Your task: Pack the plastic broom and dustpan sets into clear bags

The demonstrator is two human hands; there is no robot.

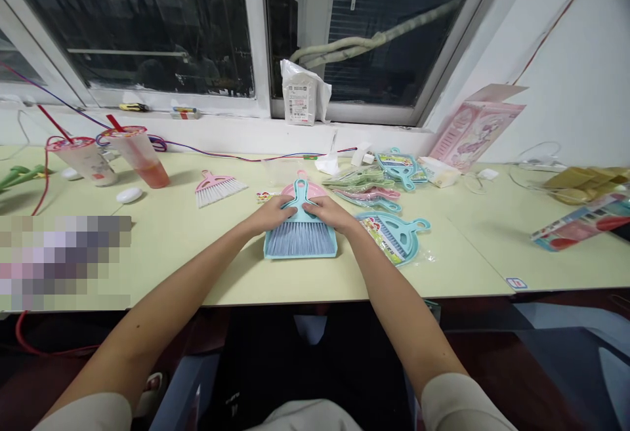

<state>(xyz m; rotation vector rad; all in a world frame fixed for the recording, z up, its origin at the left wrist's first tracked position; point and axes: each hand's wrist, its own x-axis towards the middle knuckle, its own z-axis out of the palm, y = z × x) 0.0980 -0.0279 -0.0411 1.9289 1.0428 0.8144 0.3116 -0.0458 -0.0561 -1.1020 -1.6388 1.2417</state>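
In front of me a light blue hand brush (301,237) with grey bristles lies in a matching blue dustpan (300,257), bristles toward me. My left hand (273,214) grips the set from the left side, thumb on the brush. From the right, my right hand (331,213) holds it the same way. Its fingertips are hidden beneath the edge. Behind the set, partly covered, lies a pink dustpan (315,189). A small pink brush (219,187) with white bristles rests apart to the left. A bagged blue brush-and-dustpan set (401,234) lies right of my right hand.
More bagged sets (367,188) are piled behind on the right, near a pink box (475,129). Two drink cups (140,159) with red straws stand left, beside a white mouse-like object (129,195). A white wrapped package (301,96) sits on the window sill. Cables run along the wall.
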